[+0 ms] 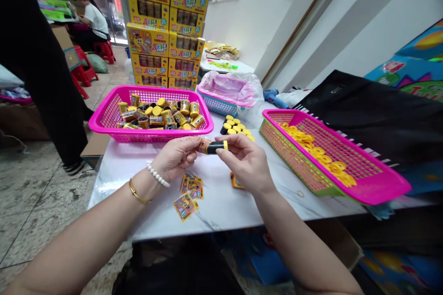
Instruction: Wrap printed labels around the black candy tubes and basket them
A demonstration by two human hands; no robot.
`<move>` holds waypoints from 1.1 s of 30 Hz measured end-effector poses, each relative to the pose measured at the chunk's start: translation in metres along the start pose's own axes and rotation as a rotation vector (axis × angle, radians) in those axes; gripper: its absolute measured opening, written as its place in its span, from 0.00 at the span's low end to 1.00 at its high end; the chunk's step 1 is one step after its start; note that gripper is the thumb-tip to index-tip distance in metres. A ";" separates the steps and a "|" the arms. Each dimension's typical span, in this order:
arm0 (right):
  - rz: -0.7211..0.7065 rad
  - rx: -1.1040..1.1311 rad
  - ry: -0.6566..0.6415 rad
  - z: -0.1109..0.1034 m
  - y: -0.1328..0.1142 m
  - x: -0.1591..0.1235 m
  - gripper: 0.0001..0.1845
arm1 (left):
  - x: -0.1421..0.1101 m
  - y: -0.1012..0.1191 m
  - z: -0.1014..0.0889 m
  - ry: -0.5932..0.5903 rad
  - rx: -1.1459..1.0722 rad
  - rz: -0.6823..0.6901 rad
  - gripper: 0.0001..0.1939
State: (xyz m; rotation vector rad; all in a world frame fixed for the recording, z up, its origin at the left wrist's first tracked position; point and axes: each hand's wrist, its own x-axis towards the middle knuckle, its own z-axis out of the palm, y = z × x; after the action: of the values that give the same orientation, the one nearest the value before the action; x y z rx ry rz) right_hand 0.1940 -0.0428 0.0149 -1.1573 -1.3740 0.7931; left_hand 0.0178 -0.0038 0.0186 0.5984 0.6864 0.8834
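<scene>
Both hands share one black tube (216, 146) with a yellow cap, held nearly level just above the table (221, 212). The right hand (247, 159) has its thumb and fingers closed on the capped end; the left hand (178, 154) keeps a narrow pinch on a printed sleeve (203, 145) at the opposite end — whether it goes around the tube or lies against it, I cannot tell.

From the tube outward: two small groups of flat printed labels (187, 203) lie at 7 o'clock, one more printed piece (237, 181) at 5, and about ten capped black cylinders (236, 128) at 2. Three baskets follow: a pink basket (155, 132) at 10, heaped with labelled cylinders too jumbled to count; a bag-lined blue basket (216, 105) at 1; a pink-and-green basket (384, 186) at 3, with uncounted yellow rings (323, 159). Ten yellow boxes (168, 37) show at 11, two columns of five.

Both forearms slant inward from the lower corners, wrists raised, left fingers curled — one pearl bracelet (158, 175) and one gold bangle (136, 193) on that arm.
</scene>
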 end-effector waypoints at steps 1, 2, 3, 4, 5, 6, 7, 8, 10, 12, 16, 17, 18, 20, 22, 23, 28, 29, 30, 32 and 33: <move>0.002 0.005 0.004 0.001 -0.001 0.000 0.14 | 0.000 -0.001 -0.001 -0.012 0.026 0.023 0.06; 0.003 0.022 0.006 0.002 0.000 0.000 0.15 | 0.000 -0.001 -0.001 -0.025 0.048 0.047 0.06; 0.005 0.048 0.003 0.003 0.001 0.000 0.15 | 0.000 -0.001 -0.001 -0.034 0.064 0.070 0.06; 0.008 0.076 -0.004 0.003 0.003 0.001 0.17 | 0.000 -0.001 -0.002 -0.034 0.073 0.085 0.07; 0.008 0.102 -0.012 0.004 0.005 0.002 0.18 | 0.000 -0.001 -0.002 -0.025 0.077 0.086 0.07; 0.003 0.122 -0.014 0.004 0.009 0.002 0.19 | 0.000 -0.001 -0.002 -0.007 0.076 0.077 0.07; -0.008 0.135 -0.004 0.003 0.012 0.002 0.20 | 0.000 0.000 -0.002 0.010 0.073 0.065 0.07; -0.024 0.145 0.020 0.003 0.016 0.003 0.21 | 0.000 0.000 -0.002 0.019 0.072 0.053 0.07; -0.058 0.159 0.087 0.003 0.024 0.002 0.21 | 0.000 -0.001 -0.001 0.003 0.080 0.041 0.06; -0.076 0.164 0.115 0.003 0.029 0.001 0.21 | 0.001 -0.002 -0.001 -0.020 0.107 0.047 0.06; -0.070 0.183 0.018 0.004 0.034 -0.002 0.20 | 0.002 -0.004 -0.002 0.000 0.121 0.061 0.07; -0.062 0.205 -0.004 0.004 0.034 -0.002 0.19 | 0.002 -0.004 -0.002 -0.001 0.113 0.061 0.07; -0.051 0.231 -0.018 0.004 0.033 -0.003 0.19 | 0.001 -0.004 -0.002 -0.006 0.108 0.059 0.07; -0.022 0.270 -0.023 0.002 0.033 -0.003 0.19 | 0.000 -0.004 -0.001 -0.021 0.119 0.055 0.07; -0.001 0.268 0.003 0.000 0.033 -0.002 0.20 | -0.001 -0.003 0.000 -0.032 0.143 0.061 0.08; -0.004 0.256 0.027 -0.001 0.034 -0.001 0.20 | -0.001 -0.003 0.000 -0.034 0.156 0.067 0.09; -0.094 0.258 0.162 -0.006 0.037 0.002 0.20 | 0.000 -0.001 -0.002 0.112 0.282 0.217 0.15; -0.105 0.269 0.166 -0.006 0.037 0.001 0.19 | 0.000 -0.001 -0.004 0.127 0.340 0.266 0.17; -0.108 0.276 0.152 -0.005 0.037 0.001 0.19 | 0.000 0.000 -0.005 0.107 0.403 0.303 0.19; -0.102 0.260 0.070 -0.004 0.035 -0.002 0.19 | -0.001 0.001 -0.007 -0.025 0.501 0.321 0.24; -0.107 0.234 0.016 -0.004 0.034 -0.003 0.20 | -0.001 0.001 -0.008 -0.106 0.525 0.304 0.25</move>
State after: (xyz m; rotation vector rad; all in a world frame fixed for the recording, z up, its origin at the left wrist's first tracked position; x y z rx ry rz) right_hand 0.2040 -0.0359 -0.0175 -0.8992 -1.2810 0.8415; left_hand 0.0113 -0.0025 0.0144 1.2355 0.7462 0.9460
